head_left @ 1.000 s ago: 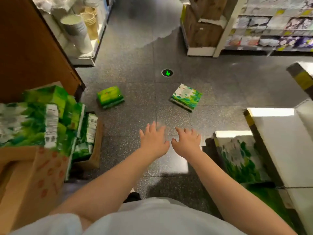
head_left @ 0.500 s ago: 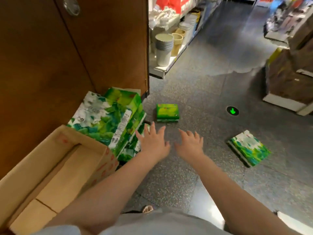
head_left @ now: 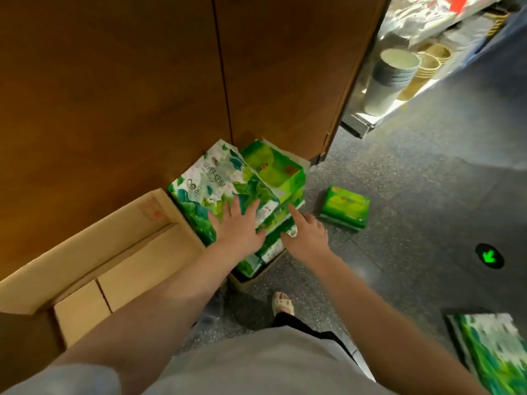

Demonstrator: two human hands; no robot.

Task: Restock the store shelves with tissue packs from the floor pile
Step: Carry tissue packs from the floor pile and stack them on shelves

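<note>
A pile of green tissue packs [head_left: 273,178] leans against a brown wooden cabinet [head_left: 142,81] on the floor. The top pack, white and green with printed leaves [head_left: 211,181], lies tilted. My left hand [head_left: 236,226] lies over this pack with fingers spread and straight. Over the right side of the pile is my right hand [head_left: 306,233], fingers extended, fingertips at the packs' edge. A small green pack [head_left: 343,208] lies alone on the floor to the right. Another large pack [head_left: 496,346] lies at the bottom right.
An open cardboard box [head_left: 119,258] stands on the left, against the cabinet. A shelf with stacked paper cups [head_left: 390,78] runs at the upper right. A green arrow marker [head_left: 489,256] glows on the dark floor. My sandalled foot [head_left: 282,305] is below the pile.
My view has turned left and down toward the pile by the cabinet. Both hands have reached forward from above bare floor to over the tissue packs.
</note>
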